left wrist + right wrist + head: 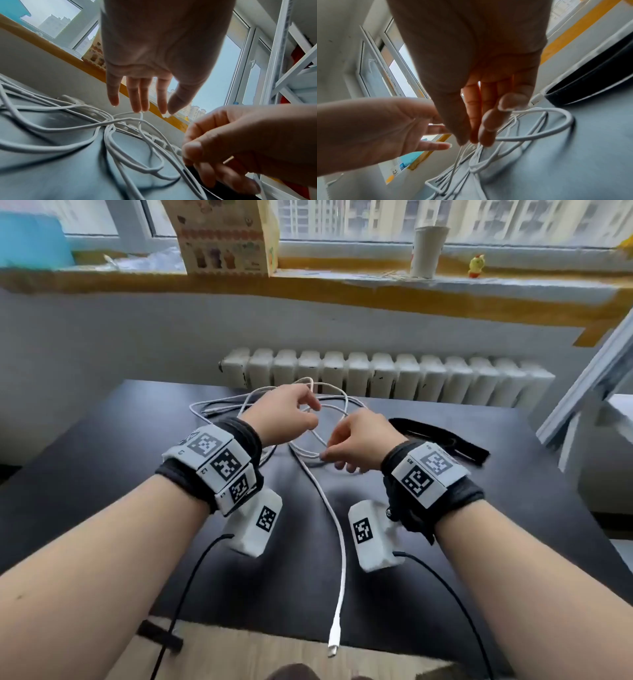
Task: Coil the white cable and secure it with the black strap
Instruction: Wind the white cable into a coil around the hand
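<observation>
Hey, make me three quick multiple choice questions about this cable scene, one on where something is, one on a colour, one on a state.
1. Where does the black strap lie?
A. on the table, on the right hand's side
B. on the windowsill
C. around the cable

2. What colour is the small figurine on the windowsill?
A. blue
B. yellow
C. black

3. How is the white cable now?
A. neatly coiled and strapped
B. in loose loops, one plug end trailing toward the near table edge
C. still in a box

Key: 1 A, it lies flat on the table beyond the right hand. 2 B, its body shows yellow. 3 B, loops sprawl by the left hand, unstrapped.
</observation>
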`<control>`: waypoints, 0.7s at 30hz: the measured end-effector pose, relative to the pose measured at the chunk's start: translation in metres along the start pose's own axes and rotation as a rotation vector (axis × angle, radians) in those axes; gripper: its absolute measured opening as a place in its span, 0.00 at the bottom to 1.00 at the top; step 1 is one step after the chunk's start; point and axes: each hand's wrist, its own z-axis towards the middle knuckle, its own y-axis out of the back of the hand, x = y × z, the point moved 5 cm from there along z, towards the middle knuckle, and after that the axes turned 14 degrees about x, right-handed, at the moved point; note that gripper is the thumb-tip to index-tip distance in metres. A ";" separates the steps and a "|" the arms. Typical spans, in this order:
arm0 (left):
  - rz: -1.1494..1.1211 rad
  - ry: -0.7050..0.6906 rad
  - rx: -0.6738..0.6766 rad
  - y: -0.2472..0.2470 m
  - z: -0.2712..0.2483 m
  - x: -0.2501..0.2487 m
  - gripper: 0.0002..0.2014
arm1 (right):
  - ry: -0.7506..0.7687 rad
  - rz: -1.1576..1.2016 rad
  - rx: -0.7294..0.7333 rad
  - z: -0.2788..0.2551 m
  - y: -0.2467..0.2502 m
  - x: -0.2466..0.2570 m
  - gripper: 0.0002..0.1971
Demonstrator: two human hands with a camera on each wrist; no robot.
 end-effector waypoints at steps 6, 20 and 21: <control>-0.029 -0.003 0.036 -0.007 -0.037 -0.005 0.14 | -0.167 -0.191 0.133 -0.022 -0.037 -0.004 0.12; -0.008 -0.041 0.038 -0.019 -0.079 -0.004 0.17 | -0.139 0.033 0.077 -0.069 -0.037 0.008 0.03; 0.000 -0.040 0.031 -0.020 -0.079 -0.004 0.17 | -0.090 0.115 0.056 -0.073 -0.032 0.013 0.05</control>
